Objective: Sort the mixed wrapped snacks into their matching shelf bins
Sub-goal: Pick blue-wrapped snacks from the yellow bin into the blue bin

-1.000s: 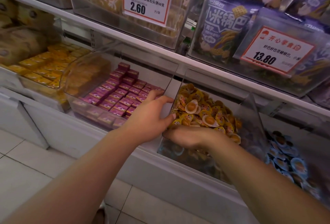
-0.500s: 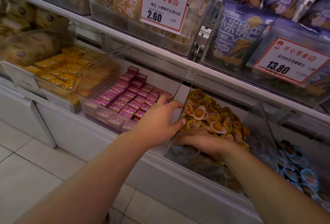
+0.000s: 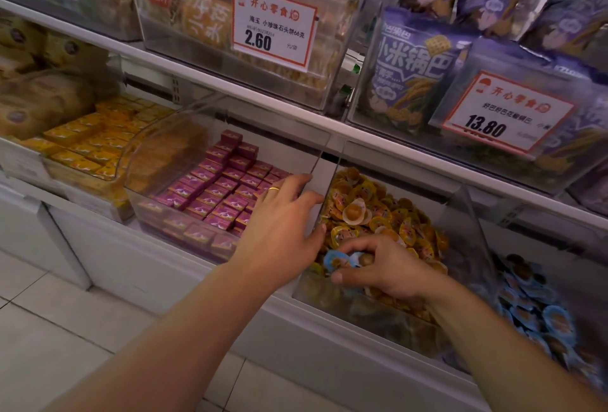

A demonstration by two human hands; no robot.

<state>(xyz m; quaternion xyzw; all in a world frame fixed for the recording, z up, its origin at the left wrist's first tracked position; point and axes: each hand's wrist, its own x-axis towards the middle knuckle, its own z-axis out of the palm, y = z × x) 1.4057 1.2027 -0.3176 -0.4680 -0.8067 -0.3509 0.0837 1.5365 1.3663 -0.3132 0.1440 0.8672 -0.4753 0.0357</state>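
Blue-wrapped snacks [image 3: 339,261] pinched by right hand [image 3: 391,272] over orange-snack bin [image 3: 473,214], left hand [image 3: 279,224] spread, white shelf [image 3: 296,105] above

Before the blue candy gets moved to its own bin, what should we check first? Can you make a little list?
1. Blue-wrapped round snack is pinched by the right hand: ok.
2. It really is the odd one among the yellow-wrapped round snacks: ok, blue against yellow.
3. A matching place exists: ok, the clear bin of blue-wrapped snacks sits to the right.
4. Left hand steadies the clear plastic divider wall: ok, fingers rest on it.
5. Only one snack is held: cannot tell, the fingers hide part of it.
6. More blue ones buried in the yellow pile: cannot tell.
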